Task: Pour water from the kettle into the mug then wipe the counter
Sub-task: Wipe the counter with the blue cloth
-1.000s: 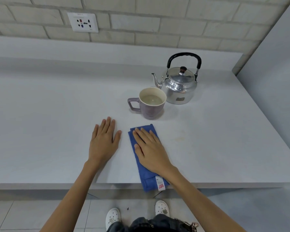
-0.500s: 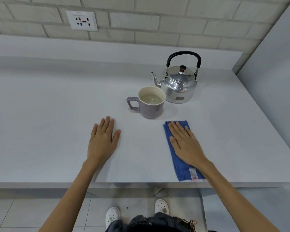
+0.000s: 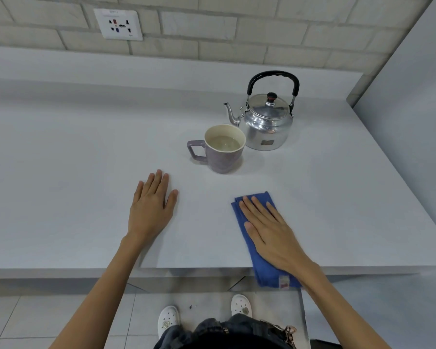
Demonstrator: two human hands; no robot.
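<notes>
A shiny metal kettle (image 3: 267, 124) with a black handle stands upright at the back right of the white counter (image 3: 86, 159). Its spout points left over a purple mug (image 3: 224, 157) that holds water. A folded blue cloth (image 3: 263, 272) lies near the counter's front edge, its labelled end hanging over the edge. My right hand (image 3: 269, 233) lies flat on the cloth, fingers stretched out and pointing towards the kettle. My left hand (image 3: 151, 207) rests palm down on the bare counter, left of the cloth and in front of the mug.
A brick wall with a power socket (image 3: 118, 24) runs behind a raised ledge at the back. A grey side wall (image 3: 413, 96) bounds the counter on the right. Below the front edge are the tiled floor and my white shoes.
My right hand slid the blue cloth to the right across the counter, then drew it a little back towards the front edge. The left hand, mug and kettle stayed put.
</notes>
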